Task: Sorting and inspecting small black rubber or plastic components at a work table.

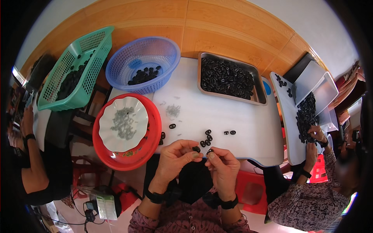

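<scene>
In the head view, I see the left hand (176, 158) pinching a small, shiny black oval piece (196, 149). It sits just left of the right hand (223, 165), whose fingertips squeeze a tiny dark bit (210, 151). The oval's long side seems to slant toward that hand. More black double-holed pieces (209, 138) lie just past both hands on the smooth white tabletop (248, 128).

No text, label, number or sign can be read in this view. The green and white packet (106, 207), at the lower left, is too small and unclear for reading any print.
</scene>
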A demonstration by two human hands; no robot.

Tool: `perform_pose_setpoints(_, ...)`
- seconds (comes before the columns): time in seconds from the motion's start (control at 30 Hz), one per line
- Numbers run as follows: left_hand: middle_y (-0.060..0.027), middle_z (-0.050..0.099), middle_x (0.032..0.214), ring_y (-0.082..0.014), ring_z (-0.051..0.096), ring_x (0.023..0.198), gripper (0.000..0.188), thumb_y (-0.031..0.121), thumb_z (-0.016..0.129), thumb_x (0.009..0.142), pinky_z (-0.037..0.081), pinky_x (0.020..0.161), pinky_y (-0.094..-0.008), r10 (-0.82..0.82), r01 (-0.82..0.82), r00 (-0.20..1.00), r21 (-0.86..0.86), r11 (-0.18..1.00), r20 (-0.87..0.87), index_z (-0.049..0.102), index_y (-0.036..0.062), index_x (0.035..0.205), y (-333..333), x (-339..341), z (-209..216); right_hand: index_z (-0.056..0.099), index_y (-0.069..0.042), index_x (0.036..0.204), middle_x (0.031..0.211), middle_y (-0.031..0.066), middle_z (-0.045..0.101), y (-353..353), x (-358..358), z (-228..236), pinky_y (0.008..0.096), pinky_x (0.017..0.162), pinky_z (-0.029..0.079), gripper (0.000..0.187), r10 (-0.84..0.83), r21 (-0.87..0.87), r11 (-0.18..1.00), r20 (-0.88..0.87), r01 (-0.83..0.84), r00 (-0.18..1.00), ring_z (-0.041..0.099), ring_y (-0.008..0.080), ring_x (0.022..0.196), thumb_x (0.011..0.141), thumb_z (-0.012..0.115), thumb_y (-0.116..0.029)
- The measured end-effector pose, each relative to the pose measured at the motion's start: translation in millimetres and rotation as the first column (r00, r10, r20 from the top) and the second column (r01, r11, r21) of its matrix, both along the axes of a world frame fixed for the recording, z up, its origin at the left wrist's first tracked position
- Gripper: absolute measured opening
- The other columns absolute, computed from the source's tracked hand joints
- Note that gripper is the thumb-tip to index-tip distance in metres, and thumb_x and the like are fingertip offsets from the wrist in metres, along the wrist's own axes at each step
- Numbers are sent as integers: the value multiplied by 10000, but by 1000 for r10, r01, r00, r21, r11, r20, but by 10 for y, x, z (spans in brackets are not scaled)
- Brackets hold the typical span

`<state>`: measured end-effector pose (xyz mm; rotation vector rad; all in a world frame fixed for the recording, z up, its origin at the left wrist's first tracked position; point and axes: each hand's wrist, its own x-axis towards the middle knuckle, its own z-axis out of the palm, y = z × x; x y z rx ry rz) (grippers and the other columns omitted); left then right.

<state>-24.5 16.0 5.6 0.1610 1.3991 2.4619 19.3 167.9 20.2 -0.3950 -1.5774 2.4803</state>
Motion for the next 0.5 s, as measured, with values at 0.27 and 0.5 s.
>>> perform_pose_setpoints(0.27,-99,684,877,-141,668,778,213,-29,640,865,567,721,-255,47,-46,999,4,999,-20,617,-52,1076,23,168,-92,641,23,1043,829,64,672,-125,59,97,177,594,464,168,40,62,997,11,-41,999,615,82,679,882,644,-25)
perform_pose_setpoints(0.5,-118,686,904,-150,675,794,242,-34,627,872,572,731,-257,75,-75,997,-33,997,-3,612,-62,1112,43,312,-67,639,25,1035,799,47,667,-194,135,79,176,602,450,156,-28,109,994,-15,29,999,590,59,668,885,636,-21)
